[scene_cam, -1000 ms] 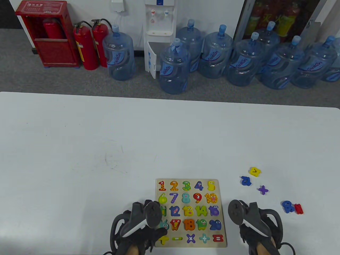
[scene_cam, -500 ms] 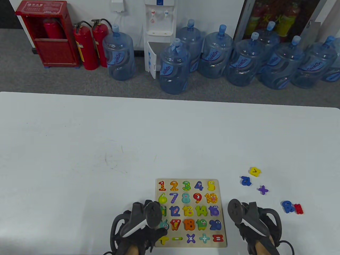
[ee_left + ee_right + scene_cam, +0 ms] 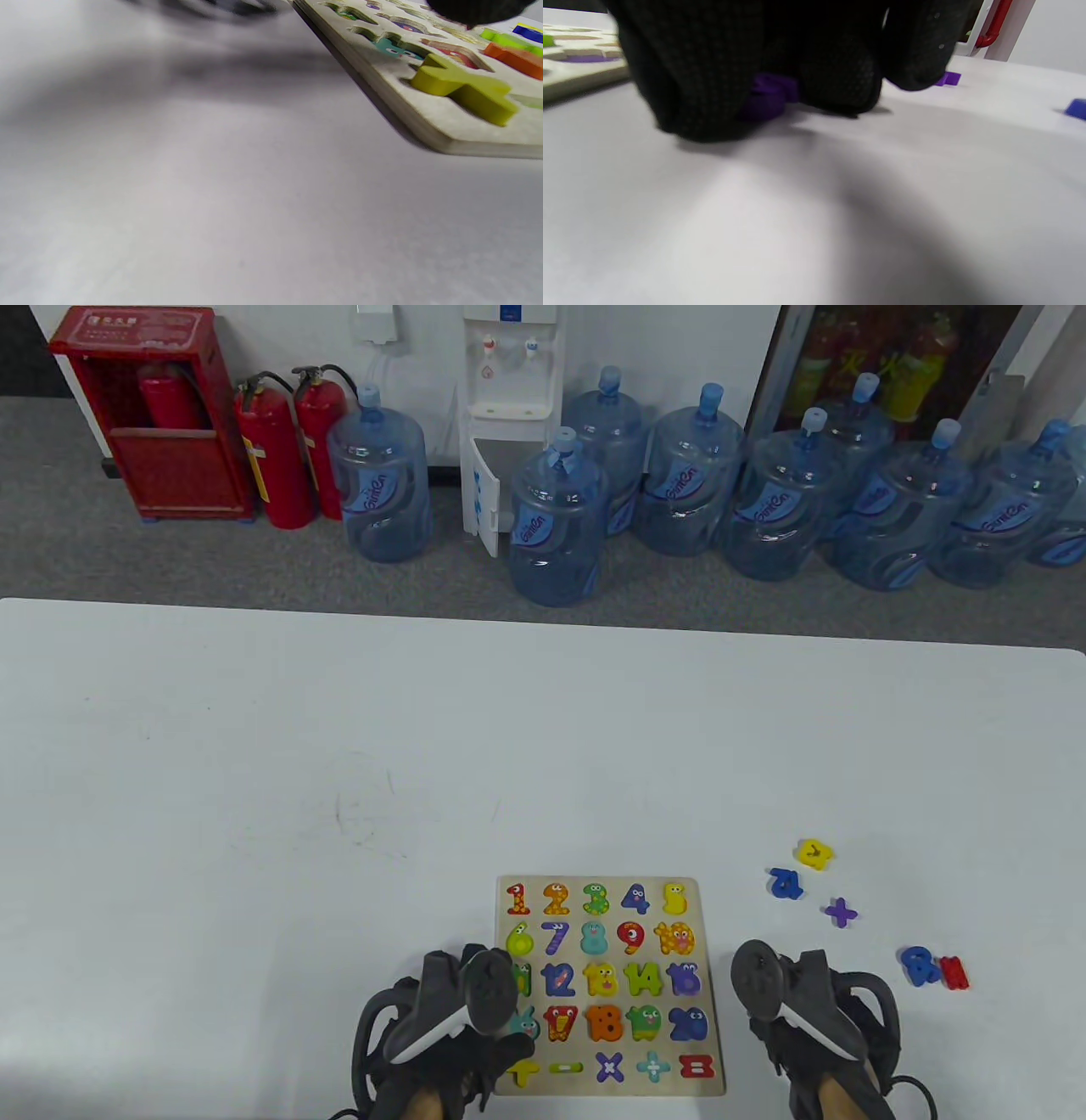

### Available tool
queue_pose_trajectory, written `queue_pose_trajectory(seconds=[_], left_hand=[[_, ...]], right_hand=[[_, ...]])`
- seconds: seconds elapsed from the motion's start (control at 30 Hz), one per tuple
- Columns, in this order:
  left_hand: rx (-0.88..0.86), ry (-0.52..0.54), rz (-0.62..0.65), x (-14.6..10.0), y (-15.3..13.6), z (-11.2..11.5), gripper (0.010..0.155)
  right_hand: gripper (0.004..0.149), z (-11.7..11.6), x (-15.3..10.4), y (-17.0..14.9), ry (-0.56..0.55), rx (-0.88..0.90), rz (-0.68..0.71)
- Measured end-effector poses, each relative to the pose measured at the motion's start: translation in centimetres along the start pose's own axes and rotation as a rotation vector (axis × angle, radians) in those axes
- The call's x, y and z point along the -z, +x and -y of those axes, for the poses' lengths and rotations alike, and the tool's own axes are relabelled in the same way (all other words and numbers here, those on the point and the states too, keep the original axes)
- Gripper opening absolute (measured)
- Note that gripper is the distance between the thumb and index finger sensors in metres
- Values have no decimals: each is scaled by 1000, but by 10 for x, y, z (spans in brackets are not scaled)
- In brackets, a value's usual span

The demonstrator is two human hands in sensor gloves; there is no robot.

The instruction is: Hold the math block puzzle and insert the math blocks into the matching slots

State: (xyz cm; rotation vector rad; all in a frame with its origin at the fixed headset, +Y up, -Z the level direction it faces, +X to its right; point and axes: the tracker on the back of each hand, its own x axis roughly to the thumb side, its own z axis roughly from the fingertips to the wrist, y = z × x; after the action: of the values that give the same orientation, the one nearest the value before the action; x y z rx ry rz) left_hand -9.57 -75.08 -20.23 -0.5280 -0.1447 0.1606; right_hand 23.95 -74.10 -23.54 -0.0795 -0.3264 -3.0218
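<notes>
The wooden puzzle board (image 3: 706, 950) lies near the table's front edge, most slots filled with coloured numbers and signs. My left hand (image 3: 458, 1027) rests on the board's left edge, one fingertip (image 3: 475, 10) over it. In the left wrist view the board (image 3: 424, 123) shows a yellow plus block (image 3: 462, 84) sitting in its slot. My right hand (image 3: 806, 1018) is on the table just right of the board. In the right wrist view its fingers (image 3: 712, 76) close around a purple block (image 3: 768, 97) that touches the table.
Loose blocks lie to the right: a yellow one (image 3: 814, 853), a blue one (image 3: 786, 883), a purple plus (image 3: 840, 913), a blue 8 (image 3: 920, 965) and a red one (image 3: 954, 972). Water bottles and extinguishers stand on the floor beyond the table.
My right hand has shifted very slightly to the right. The left hand, the board and the loose blocks have not moved.
</notes>
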Motion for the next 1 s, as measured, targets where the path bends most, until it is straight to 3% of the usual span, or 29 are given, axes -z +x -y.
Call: queue_pose_trajectory(seconds=[0.07, 0.23, 0.57, 0.67, 1.0], left_hand=[[-2, 2, 2, 0, 0, -1, 87], [-6, 2, 3, 0, 0, 0, 87], [-8, 1, 3, 0, 0, 0, 87], [-9, 1, 2, 0, 0, 0, 87], [-17, 9, 1, 0, -1, -1, 87]], right_hand=[[71, 2, -2, -4, 25, 29, 14], [61, 12, -9, -17, -78, 121, -28], [73, -2, -1, -2, -12, 11, 16], [67, -1, 2, 1, -80, 34, 10], [66, 2, 0, 13, -142, -23, 39]])
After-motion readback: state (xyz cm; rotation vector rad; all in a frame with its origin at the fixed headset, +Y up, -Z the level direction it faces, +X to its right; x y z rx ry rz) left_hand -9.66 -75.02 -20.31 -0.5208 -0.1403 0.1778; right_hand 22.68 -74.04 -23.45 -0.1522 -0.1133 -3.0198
